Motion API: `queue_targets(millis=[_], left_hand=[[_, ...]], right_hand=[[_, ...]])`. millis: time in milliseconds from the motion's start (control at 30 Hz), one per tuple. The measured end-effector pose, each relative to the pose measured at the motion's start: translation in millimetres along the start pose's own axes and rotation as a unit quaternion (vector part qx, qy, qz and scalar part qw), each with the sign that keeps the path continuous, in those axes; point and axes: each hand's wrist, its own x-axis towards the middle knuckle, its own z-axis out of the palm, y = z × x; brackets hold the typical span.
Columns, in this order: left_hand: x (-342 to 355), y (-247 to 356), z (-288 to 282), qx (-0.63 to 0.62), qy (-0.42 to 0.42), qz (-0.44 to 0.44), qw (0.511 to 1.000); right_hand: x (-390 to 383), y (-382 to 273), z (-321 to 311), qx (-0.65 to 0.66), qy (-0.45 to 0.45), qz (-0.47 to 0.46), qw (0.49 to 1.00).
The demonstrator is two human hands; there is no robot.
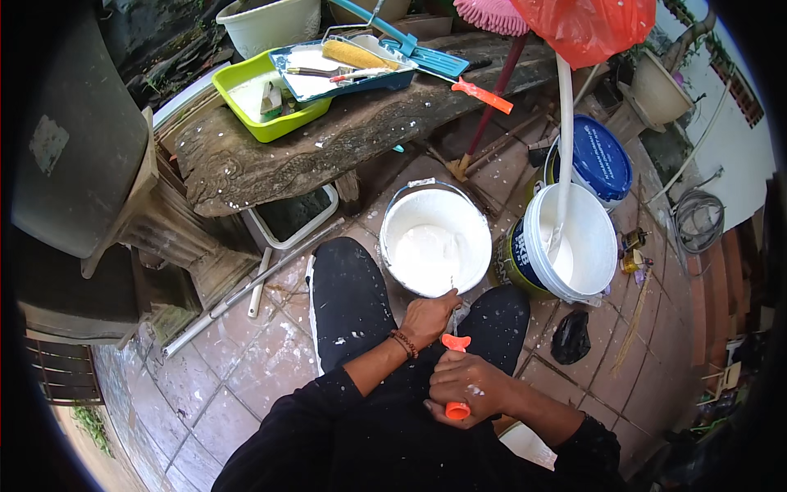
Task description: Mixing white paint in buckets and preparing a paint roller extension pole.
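Observation:
My right hand (473, 384) is wrapped around the orange handle (457, 342) of a tool, held over my lap. A narrow, greyish part of the tool runs from the handle toward a white bucket (434, 238), but its kind is unclear. My left hand (430, 320) is closed at the bucket's near rim, beside the tool's far end; what its fingers grip is hidden. White paint (425, 252) lies in the bucket, which stands between my knees with its wire handle at the far side.
To the right stand an open paint pail (602, 283) with a pale pole in it and a blue-lidded pail (602, 160). A wooden bench (328, 160) holds a green tray (283, 131), a blue tray with a roller (358, 55) and brushes. A black plastic bag (570, 336) lies on the tiles.

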Motion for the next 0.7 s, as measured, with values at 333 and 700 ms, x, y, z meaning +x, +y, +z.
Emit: queue_targets(millis=[333, 700], left_hand=[[-4.4, 12.7, -19.8, 0.001, -0.078, -0.001, 0.997], [3.5, -14.5, -14.1, 0.028, -0.059, 0.013, 0.998]], right_hand=[[-25.7, -17.0, 14.1, 0.009, 0.306, 0.053, 0.950], [-21.8, 10.8, 56.4, -0.002, 0.448, 0.037, 0.893]])
